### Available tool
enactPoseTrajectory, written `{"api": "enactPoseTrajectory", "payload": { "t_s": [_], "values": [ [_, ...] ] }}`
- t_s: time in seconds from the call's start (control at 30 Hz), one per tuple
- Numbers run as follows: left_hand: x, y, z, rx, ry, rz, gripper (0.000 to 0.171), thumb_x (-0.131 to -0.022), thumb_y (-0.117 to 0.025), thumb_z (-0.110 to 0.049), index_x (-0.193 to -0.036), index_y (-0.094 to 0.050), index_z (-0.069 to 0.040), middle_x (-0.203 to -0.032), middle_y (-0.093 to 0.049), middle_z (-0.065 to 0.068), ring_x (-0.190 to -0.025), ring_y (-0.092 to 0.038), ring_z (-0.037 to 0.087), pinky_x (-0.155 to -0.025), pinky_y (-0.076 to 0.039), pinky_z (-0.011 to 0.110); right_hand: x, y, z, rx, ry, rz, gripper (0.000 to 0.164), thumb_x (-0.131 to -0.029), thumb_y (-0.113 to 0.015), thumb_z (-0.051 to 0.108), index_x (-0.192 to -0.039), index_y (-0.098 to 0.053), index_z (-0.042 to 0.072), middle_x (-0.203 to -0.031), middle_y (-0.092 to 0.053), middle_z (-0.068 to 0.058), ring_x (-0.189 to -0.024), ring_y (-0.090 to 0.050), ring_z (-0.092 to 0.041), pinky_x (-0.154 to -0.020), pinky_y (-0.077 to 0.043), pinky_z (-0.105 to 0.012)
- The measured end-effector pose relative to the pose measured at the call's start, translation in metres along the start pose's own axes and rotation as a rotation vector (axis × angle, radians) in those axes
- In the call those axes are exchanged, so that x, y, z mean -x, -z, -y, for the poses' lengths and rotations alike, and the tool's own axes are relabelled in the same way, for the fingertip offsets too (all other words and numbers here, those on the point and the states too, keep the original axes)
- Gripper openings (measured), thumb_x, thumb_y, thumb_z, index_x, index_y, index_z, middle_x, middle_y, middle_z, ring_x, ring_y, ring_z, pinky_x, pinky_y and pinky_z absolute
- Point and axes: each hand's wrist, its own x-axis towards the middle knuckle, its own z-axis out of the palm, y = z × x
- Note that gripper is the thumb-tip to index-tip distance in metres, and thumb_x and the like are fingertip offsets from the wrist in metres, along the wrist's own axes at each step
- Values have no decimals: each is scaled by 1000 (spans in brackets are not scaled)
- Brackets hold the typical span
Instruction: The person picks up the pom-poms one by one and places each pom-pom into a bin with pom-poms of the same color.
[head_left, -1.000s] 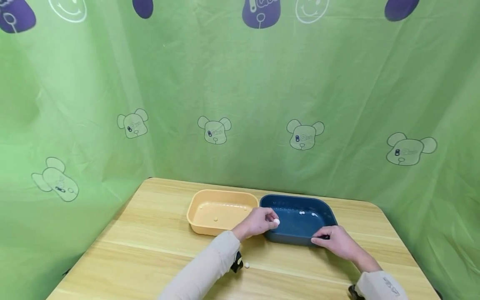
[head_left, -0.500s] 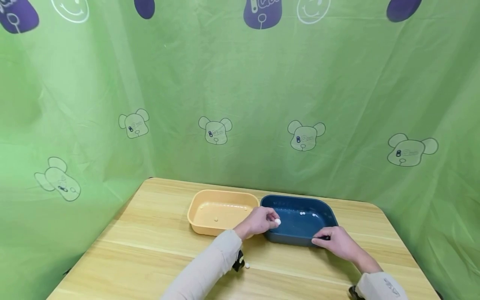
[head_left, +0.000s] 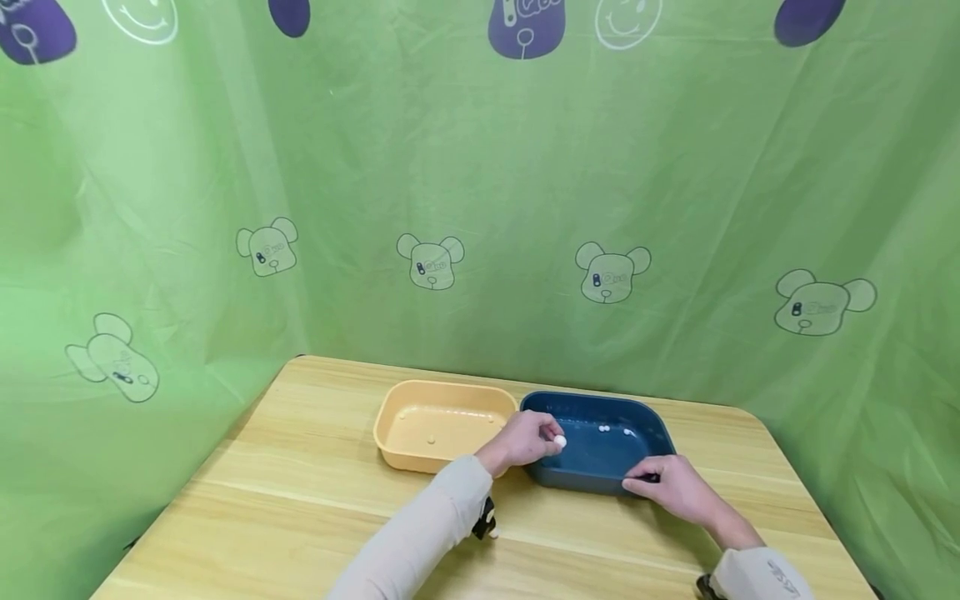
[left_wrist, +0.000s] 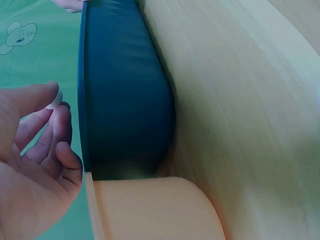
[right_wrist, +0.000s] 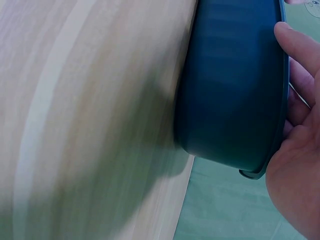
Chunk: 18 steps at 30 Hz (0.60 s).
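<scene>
Between thumb and fingertips my left hand [head_left: 525,438] pinches a small white ball [head_left: 560,442], over the left part of the dark blue basin [head_left: 555,478]. In the left wrist view the ball [left_wrist: 56,101] is mostly covered by the fingers, which are level with the basin's rim. Several small white balls [head_left: 603,428] lie on the basin floor toward the back right. My right hand [head_left: 678,487] grips the basin's front right rim; the right wrist view shows the thumb outside the wall and the fingers over the inner side.
A pale orange basin [head_left: 420,461] stands against the blue one on its left, with several small pale spots inside. Another white ball [head_left: 494,533] lies on the wooden table [head_left: 300,475], partly behind the left wrist strap [head_left: 485,518]. A green curtain [head_left: 517,167] hangs behind.
My left hand has shifted slightly right over the blue basin with the white ball. The left wrist strap now partly covers the ball on the table. My right hand stays on the rim.
</scene>
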Motion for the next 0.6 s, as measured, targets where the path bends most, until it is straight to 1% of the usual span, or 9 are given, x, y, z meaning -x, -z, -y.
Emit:
{"api": "enactPoseTrajectory", "payload": {
  "t_s": [0.1,0.17,0.43,0.6],
  "values": [
    [-3,-1,-2,-47,-15,-1,10,-81,-74,-8,-89,-69,-9,-75,-61,-8,-68,-54,2,-64,-45,15,0,0,0,1,-10,2,9,-83,-74,31,-82,-74,22,-79,-66,16,-76,-60,-2,-67,-52,-25],
    [-5,-3,-4,-62,-16,0,10,-81,-74,-9,-89,-69,-9,-75,-61,-9,-68,-54,2,-64,-45,14,0,0,1,5,-21,10,9,-83,-73,31,-83,-74,22,-79,-66,17,-76,-60,-2,-67,-52,-24],
    [-7,-7,-7,-70,4,-14,10,-82,-74,-12,-90,-69,-11,-76,-60,-9,-70,-53,3,-65,-45,15,1,2,3,2,-22,11,8,-83,-73,30,-83,-74,21,-80,-66,15,-76,-60,-3,-68,-53,-32],
    [-7,-6,-7,-101,-13,-24,12,-82,-74,-13,-92,-69,-10,-81,-64,-6,-75,-57,5,-69,-46,16,1,2,4,-8,-33,22,10,-83,-73,32,-83,-74,22,-80,-67,15,-77,-60,-3,-68,-53,-29]
  ]
}}
